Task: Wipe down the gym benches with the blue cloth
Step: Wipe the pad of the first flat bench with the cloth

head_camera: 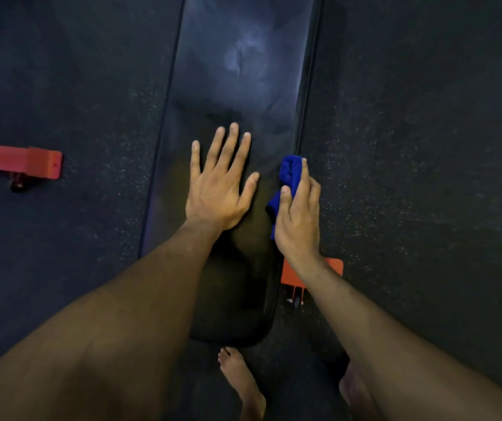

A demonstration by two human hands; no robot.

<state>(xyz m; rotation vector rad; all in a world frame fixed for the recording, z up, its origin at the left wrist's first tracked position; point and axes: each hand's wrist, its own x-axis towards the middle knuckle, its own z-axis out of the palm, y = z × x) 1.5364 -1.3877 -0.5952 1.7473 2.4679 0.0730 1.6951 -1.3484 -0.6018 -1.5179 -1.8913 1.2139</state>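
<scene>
I see the black bench pad (pixel 237 71) running up the dark speckled floor (pixel 411 147), my left hand (pixel 218 189) pressed flat on it with fingers spread, my right hand (pixel 300 214) gripping the bunched blue cloth (pixel 289 171) at the pad's right edge.
</scene>
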